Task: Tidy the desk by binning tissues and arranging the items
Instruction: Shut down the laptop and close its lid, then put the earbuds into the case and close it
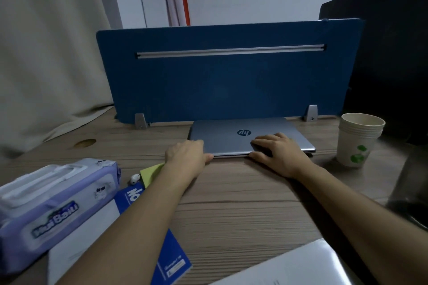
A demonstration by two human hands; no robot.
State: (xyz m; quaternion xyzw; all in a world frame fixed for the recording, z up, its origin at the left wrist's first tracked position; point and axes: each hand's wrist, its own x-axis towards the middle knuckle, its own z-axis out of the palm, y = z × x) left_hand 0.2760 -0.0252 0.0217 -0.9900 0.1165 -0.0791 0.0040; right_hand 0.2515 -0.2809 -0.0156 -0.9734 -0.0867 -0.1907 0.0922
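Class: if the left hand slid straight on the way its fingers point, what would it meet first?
Probably the closed silver laptop: the left hand already rests at its near left corner, fingers pointing across it.

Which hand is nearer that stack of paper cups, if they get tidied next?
The right hand, probably. It rests on the laptop's right side, closer to the cups; the left hand is at the laptop's far corner.

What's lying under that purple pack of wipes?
The wipes pack rests partly on a white sheet beside a blue notebook. Whatever else lies beneath the pack is covered.
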